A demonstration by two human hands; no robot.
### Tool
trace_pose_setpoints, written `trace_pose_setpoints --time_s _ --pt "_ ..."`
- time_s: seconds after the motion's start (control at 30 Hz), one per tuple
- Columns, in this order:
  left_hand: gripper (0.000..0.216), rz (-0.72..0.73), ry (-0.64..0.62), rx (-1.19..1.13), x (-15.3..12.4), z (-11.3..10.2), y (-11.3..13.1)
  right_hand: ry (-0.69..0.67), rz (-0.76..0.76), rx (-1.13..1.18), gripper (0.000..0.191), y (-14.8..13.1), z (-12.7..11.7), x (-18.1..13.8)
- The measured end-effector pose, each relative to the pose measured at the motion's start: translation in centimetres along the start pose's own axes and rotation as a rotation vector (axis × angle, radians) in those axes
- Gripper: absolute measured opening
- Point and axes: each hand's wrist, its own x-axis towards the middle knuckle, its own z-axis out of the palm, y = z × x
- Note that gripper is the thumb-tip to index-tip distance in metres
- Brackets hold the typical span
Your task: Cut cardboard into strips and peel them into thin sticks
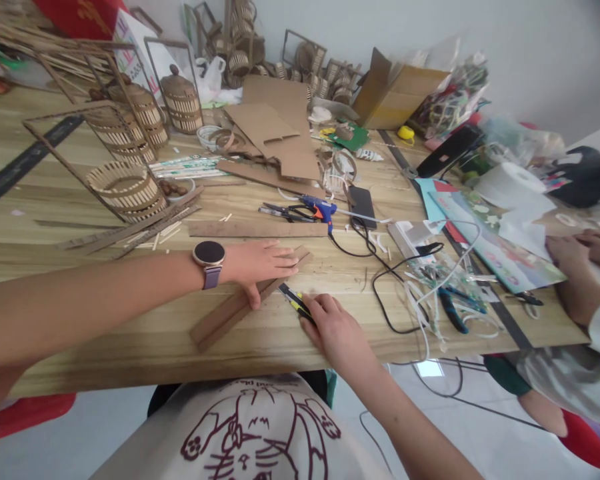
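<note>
My left hand (258, 264) lies flat with fingers stretched across a brown cardboard strip (220, 317), which runs at a slant near the table's front edge. In my right hand (336, 328) is a black and yellow utility knife (297, 301); its tip points at the strip's right side. Part of the strip is hidden under my left palm. Just beyond my left hand lies another long cardboard strip (260, 229). Behind that are a pair of scissors (290, 213) and a blue glue gun (319, 208).
Small lidded stick baskets (181, 100) and an open basket (127, 191) stand at the left. Cardboard sheets (280, 100) lie at the back. Cables, a white power strip (405, 241) and pliers (453, 310) crowd the right. A co-worker's hands (575, 257) rest at the far right.
</note>
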Motion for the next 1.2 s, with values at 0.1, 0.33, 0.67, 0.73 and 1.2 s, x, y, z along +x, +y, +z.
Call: trace_pose_setpoints --time_s 0.1,0.33,0.67,0.73,1.2 --pt "0.112 0.001 -0.012 -0.031 -0.9 0.3 0.4 0.009 0.001 0.025 0.034 0.2 -0.1 0.4" --pt "0.113 -0.036 -0.046 -0.023 -1.2 0.5 0.4 -0.042 -0.002 0.034 0.031 -0.1 -0.9 1.7" --pt "0.109 -0.054 -0.027 -0.071 -1.2 0.6 0.3 -0.029 -0.025 -0.028 0.034 -0.7 -0.8 1.3" --pt "0.108 -0.053 -0.028 -0.066 -1.2 0.6 0.3 -0.027 -0.031 -0.025 0.034 -0.8 -0.7 1.3" --pt "0.111 -0.071 -0.097 0.014 -1.2 0.3 0.5 -0.062 -0.052 -0.023 0.037 -2.0 -0.8 0.7"
